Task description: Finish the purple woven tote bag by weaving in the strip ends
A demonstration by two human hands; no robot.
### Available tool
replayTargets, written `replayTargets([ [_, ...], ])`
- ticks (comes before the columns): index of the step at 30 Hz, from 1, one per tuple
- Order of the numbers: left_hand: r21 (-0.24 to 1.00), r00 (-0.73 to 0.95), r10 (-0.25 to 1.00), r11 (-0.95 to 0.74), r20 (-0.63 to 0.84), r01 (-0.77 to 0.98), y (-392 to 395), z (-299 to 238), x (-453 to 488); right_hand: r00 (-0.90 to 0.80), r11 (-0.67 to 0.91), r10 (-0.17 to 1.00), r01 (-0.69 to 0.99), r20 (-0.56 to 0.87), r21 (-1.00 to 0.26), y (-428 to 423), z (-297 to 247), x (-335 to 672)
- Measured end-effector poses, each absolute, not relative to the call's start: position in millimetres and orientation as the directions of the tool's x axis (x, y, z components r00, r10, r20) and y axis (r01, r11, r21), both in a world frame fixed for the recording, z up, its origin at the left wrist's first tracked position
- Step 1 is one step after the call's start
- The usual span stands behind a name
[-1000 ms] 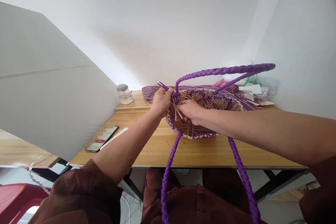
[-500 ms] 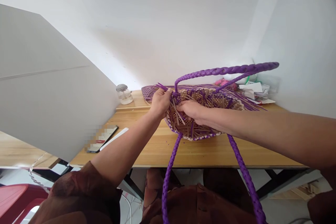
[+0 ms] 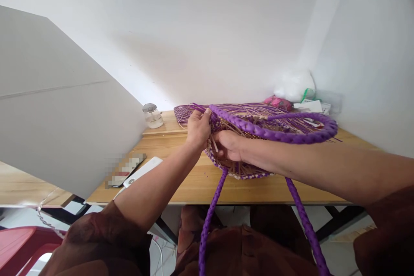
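A purple and beige woven basket point(image 3: 247, 177) stands on the desk with its mouth towards me and loose strip ends inside. My left hand point(image 3: 198, 128) is closed on the basket's far-left rim, thumb on top, beside the foot of the far braided handle point(image 3: 287, 137). Purple strip ends point(image 3: 198, 106) stick up behind that thumb. Reaching into the basket's mouth, my right hand point(image 3: 229, 144) has its fingers curled among the strips near the left wall; what they grip is hidden. The near braided handle point(image 3: 211, 215) hangs over the desk edge towards my lap.
Behind the basket lies a purple woven piece point(image 3: 181, 116) with long loose strips. A lidded glass jar point(image 3: 153, 116) stands back left. A phone point(image 3: 127, 170) and a white device point(image 3: 144, 171) lie left. Papers point(image 3: 308, 107) and a pink bundle point(image 3: 278, 102) sit back right.
The far handle has dropped from standing up to lying across the basket's mouth and my right forearm. My right hand has shifted slightly down and left; my left hand stays at the rim.
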State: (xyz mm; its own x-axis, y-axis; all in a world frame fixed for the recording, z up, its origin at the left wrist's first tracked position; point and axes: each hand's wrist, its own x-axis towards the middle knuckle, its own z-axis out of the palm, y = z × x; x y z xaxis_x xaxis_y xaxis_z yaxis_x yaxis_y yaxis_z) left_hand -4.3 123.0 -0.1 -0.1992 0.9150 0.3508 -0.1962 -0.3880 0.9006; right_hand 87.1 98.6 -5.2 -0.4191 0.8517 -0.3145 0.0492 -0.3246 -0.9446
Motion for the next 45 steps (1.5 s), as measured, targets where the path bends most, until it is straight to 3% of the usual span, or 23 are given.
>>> replayTargets([
  [4,0.911,-0.112,0.932,-0.361,0.345,-0.197,116.6,10.1,-10.9,-0.411,-0.19,0.873,0.209,-0.262,-0.959,87.5,5.2,102.1],
  [6,0.936,-0.036,0.95,-0.311,0.31,-0.165,113.4,24.6,-16.0,-0.46,0.028,0.868,0.42,-0.186,-0.907,80.6,23.2,116.7],
  [8,0.968,0.088,0.968,-0.225,0.235,-0.113,112.1,40.8,-21.5,-0.534,0.262,0.838,0.573,-0.111,-0.777,74.2,48.6,130.5],
  [12,0.992,0.285,0.954,-0.113,0.093,0.054,116.6,54.4,-27.9,-0.582,0.483,0.807,0.557,0.098,-0.676,72.1,94.3,145.0],
  [14,0.982,0.291,0.953,-0.131,0.087,0.136,118.7,49.8,-27.2,-0.547,0.52,0.816,0.554,0.187,-0.65,78.4,102.5,148.5],
  [17,0.956,0.266,0.956,-0.185,0.121,0.228,117.3,41.0,-24.1,-0.513,0.522,0.835,0.626,0.198,-0.58,90.8,95.4,155.4],
  [20,0.937,0.284,0.948,-0.223,0.144,0.269,113.9,38.0,-23.1,-0.622,0.696,0.718,0.634,0.313,-0.338,97.1,77.8,162.0],
  [23,0.936,0.287,0.942,-0.248,0.173,0.249,112.5,36.5,-25.6,-0.793,0.87,0.458,0.493,0.401,-0.019,94.3,64.0,162.4],
  [27,0.964,0.289,0.942,-0.22,0.17,0.149,111.2,30.5,-30.7,-0.896,0.853,0.316,0.412,0.313,0.321,84.8,59.3,155.7],
  [32,0.916,0.243,0.936,-0.313,0.254,0.25,103.3,29.9,-35.9,-0.941,0.725,0.262,0.338,0.213,0.6,73.8,64.7,149.4],
  [35,0.869,0.243,0.906,-0.408,0.347,0.279,96.8,32.2,-37.8,-0.961,0.664,0.208,0.275,0.181,0.695,64.6,66.7,146.2],
  [38,0.892,0.332,0.877,-0.419,0.348,0.172,90.1,32.8,-38.4,-0.956,0.566,0.199,0.292,0.216,0.771,50.8,66.0,143.8],
  [45,0.916,0.494,0.794,-0.402,0.354,-0.011,80.9,33.2,-43.3,-0.899,0.508,0.191,0.434,0.394,0.744,35.2,63.5,153.6],
])
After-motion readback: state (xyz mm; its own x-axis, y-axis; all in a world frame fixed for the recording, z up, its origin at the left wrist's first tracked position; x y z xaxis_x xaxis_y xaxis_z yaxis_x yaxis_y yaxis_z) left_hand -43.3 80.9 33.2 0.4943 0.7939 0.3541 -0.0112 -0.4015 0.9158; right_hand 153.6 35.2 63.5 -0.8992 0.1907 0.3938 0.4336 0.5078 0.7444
